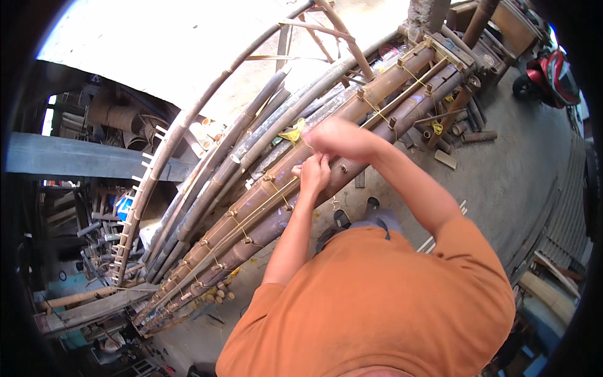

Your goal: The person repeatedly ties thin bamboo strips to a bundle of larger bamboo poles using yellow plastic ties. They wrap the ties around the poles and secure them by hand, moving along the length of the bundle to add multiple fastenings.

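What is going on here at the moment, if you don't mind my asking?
A person in an orange short-sleeved shirt leans over two long brown bamboo poles lying side by side, crossed by thin yellow cord. The left hand and blurred right hand are close together above the poles; what, if anything, they hold cannot be made out.
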Demonstrator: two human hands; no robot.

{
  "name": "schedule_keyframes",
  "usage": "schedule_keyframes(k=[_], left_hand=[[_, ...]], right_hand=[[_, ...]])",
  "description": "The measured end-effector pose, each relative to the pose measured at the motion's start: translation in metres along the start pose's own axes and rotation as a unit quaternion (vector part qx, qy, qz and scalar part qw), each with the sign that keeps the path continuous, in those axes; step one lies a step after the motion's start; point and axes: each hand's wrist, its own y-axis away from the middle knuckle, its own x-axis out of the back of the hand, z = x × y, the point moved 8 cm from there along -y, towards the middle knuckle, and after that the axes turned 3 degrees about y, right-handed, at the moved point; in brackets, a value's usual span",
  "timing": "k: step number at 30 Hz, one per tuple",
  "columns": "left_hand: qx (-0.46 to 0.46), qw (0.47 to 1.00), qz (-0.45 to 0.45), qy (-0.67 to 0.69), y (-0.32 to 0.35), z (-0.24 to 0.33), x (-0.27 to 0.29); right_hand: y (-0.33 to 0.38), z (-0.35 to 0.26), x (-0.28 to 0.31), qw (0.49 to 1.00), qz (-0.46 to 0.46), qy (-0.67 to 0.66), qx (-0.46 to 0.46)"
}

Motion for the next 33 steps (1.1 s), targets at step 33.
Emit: schedule_keyframes(k=[33], left_hand=[[0.001, 0.986, -0.087, -0.144, 0.093, -0.099, 0.119]], right_hand=[[0.091, 0.083, -0.293, 0.626, 0.252, -0.689, -0.264]])
